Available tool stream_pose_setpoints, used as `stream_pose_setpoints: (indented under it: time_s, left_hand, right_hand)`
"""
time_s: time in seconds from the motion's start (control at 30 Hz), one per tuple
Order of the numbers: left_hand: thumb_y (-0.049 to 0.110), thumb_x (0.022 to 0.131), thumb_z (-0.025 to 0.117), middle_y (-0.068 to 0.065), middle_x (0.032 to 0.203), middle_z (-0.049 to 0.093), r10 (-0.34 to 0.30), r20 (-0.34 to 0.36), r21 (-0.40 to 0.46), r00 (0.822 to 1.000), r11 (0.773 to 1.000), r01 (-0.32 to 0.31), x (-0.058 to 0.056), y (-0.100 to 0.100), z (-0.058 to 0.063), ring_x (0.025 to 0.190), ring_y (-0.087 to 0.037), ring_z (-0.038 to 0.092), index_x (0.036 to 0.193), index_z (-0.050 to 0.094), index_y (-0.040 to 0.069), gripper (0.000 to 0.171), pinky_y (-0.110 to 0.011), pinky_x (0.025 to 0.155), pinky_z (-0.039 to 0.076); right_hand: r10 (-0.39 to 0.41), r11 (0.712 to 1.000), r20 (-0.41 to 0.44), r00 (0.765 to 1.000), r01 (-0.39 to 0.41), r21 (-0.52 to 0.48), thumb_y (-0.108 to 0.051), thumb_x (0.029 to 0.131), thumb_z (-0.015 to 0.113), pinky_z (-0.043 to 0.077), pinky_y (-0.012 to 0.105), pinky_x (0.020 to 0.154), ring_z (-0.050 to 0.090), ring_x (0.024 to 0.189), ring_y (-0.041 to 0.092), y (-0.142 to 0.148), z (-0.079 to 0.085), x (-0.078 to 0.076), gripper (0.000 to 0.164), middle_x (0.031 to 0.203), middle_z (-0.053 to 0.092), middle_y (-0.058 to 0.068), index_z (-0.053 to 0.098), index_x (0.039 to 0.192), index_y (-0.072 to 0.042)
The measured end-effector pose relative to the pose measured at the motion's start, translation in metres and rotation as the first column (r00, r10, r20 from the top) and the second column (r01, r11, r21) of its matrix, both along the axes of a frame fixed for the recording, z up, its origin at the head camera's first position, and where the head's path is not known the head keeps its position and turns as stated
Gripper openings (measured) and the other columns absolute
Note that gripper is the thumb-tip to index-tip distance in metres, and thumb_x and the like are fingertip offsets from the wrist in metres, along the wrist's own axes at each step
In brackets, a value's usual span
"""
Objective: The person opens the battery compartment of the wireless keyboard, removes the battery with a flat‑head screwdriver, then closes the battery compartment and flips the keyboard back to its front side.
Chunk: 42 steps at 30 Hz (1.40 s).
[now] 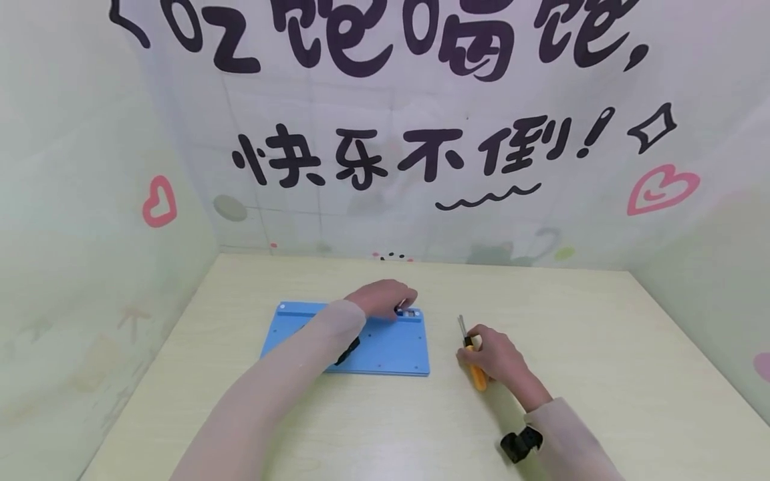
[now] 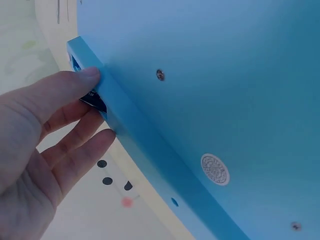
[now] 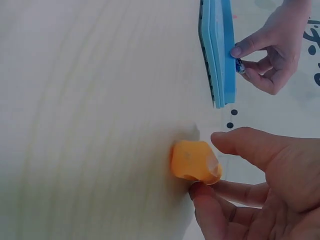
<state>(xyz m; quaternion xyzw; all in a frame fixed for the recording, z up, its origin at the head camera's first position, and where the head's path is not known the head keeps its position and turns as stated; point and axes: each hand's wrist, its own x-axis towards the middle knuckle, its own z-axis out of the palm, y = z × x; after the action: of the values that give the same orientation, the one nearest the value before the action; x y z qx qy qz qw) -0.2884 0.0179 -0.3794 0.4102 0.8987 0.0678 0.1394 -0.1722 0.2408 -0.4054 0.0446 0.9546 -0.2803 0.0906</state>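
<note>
A blue flat plastic case (image 1: 391, 351) lies on the table, with a raised bar along its far edge. My left hand (image 1: 381, 298) reaches over it to an open slot near the bar's right end. There the fingers (image 2: 75, 85) pinch a small battery (image 2: 93, 100) at the slot, its far part hidden by the bar and hand. To the right of the case, my right hand (image 1: 496, 354) holds a screwdriver (image 1: 478, 377) with a yellow handle and a thin metal shaft. Its fingers curl about the handle low over the table, and the shaft points away from me.
The light wooden table (image 1: 361, 427) runs back to a printed cloth wall (image 1: 385, 227), with more cloth at both sides. Small screws (image 2: 160, 75) and a round embossed disc (image 2: 215, 169) sit in the case's upper face.
</note>
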Motion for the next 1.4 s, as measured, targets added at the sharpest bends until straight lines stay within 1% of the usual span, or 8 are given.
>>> stream_pose_setpoints:
  time_s: [0.13,0.33,0.4,0.5,0.73,1.0,1.23,1.4]
  left_hand:
    - [0.001,0.083,0.063,0.004,0.083,0.054,0.005,-0.022,0.01,1.0,1.0,-0.004,0.003,0.0,0.001,0.079,-0.013,0.047,0.088,0.055,0.014,0.016,-0.025,0.069,0.038]
    - [0.0,0.083,0.062,0.004,0.081,0.055,0.003,-0.053,0.018,0.999,1.0,-0.002,0.004,0.0,0.0,0.077,-0.013,0.046,0.084,0.055,0.015,0.016,-0.026,0.068,0.037]
    - [0.0,0.083,0.062,0.005,0.08,0.054,-0.005,-0.07,0.024,0.998,1.0,0.007,0.004,-0.001,-0.001,0.076,-0.013,0.046,0.082,0.055,0.015,0.016,-0.025,0.067,0.037]
    - [0.002,0.084,0.061,0.007,0.078,0.052,-0.008,-0.089,0.034,0.996,0.999,0.011,0.004,-0.002,-0.003,0.075,-0.012,0.047,0.082,0.056,0.016,0.015,-0.024,0.067,0.037]
    - [0.006,0.085,0.063,0.007,0.079,0.053,0.02,-0.071,0.06,0.997,0.998,-0.015,0.004,-0.003,-0.005,0.076,-0.011,0.048,0.083,0.056,0.018,0.014,-0.024,0.068,0.039]
    - [0.01,0.085,0.065,0.006,0.082,0.052,0.06,-0.001,0.106,0.998,0.993,-0.06,0.005,-0.006,-0.006,0.078,-0.013,0.049,0.084,0.056,0.017,0.011,-0.025,0.069,0.04]
    - [0.011,0.086,0.064,0.006,0.087,0.054,0.094,0.106,0.187,0.99,0.976,-0.113,0.003,-0.01,-0.01,0.082,-0.013,0.05,0.086,0.055,0.017,0.011,-0.024,0.073,0.042]
    - [0.011,0.086,0.064,0.005,0.087,0.055,0.098,0.136,0.232,0.986,0.964,-0.128,0.003,-0.012,-0.011,0.083,-0.014,0.051,0.089,0.055,0.015,0.01,-0.024,0.075,0.043]
  right_hand:
    - [0.015,0.999,-0.022,1.0,-0.014,0.051,-0.023,0.083,0.066,0.043,0.031,0.043,0.05,0.047,0.016,-0.001,0.007,-0.001,0.044,0.073,0.057,0.006,0.052,0.119,0.0]
    - [0.086,0.984,-0.098,0.991,-0.07,0.164,-0.027,0.084,0.065,0.038,0.03,0.046,0.049,0.054,0.013,-0.009,0.024,-0.003,0.04,0.071,0.057,0.002,0.058,0.116,-0.004]
    - [0.102,0.984,-0.098,0.99,-0.087,0.152,-0.025,0.084,0.065,0.038,0.03,0.047,0.049,0.054,0.012,-0.015,0.029,-0.004,0.038,0.069,0.056,0.0,0.059,0.115,-0.005]
    - [0.126,0.987,-0.086,0.988,-0.116,0.114,-0.024,0.083,0.066,0.039,0.029,0.049,0.049,0.055,0.013,-0.026,0.031,-0.005,0.036,0.068,0.056,0.0,0.061,0.113,-0.005]
    - [0.19,0.982,-0.085,0.978,-0.189,0.028,-0.018,0.083,0.068,0.042,0.028,0.054,0.05,0.06,0.014,-0.043,0.019,-0.013,0.032,0.07,0.057,0.001,0.062,0.11,-0.005]
    - [0.22,0.971,-0.102,0.97,-0.227,-0.069,-0.008,0.079,0.071,0.042,0.027,0.055,0.05,0.057,0.014,-0.052,0.003,-0.022,0.03,0.067,0.056,0.001,0.063,0.107,-0.001]
    - [0.204,0.968,-0.106,0.973,-0.216,-0.125,-0.007,0.077,0.073,0.045,0.026,0.052,0.052,0.053,0.013,-0.053,-0.006,-0.027,0.032,0.065,0.057,0.0,0.063,0.107,-0.001]
    - [0.196,0.966,-0.101,0.975,-0.209,-0.15,-0.005,0.076,0.073,0.045,0.026,0.053,0.052,0.055,0.013,-0.055,-0.007,-0.028,0.033,0.068,0.057,0.001,0.063,0.107,0.0]
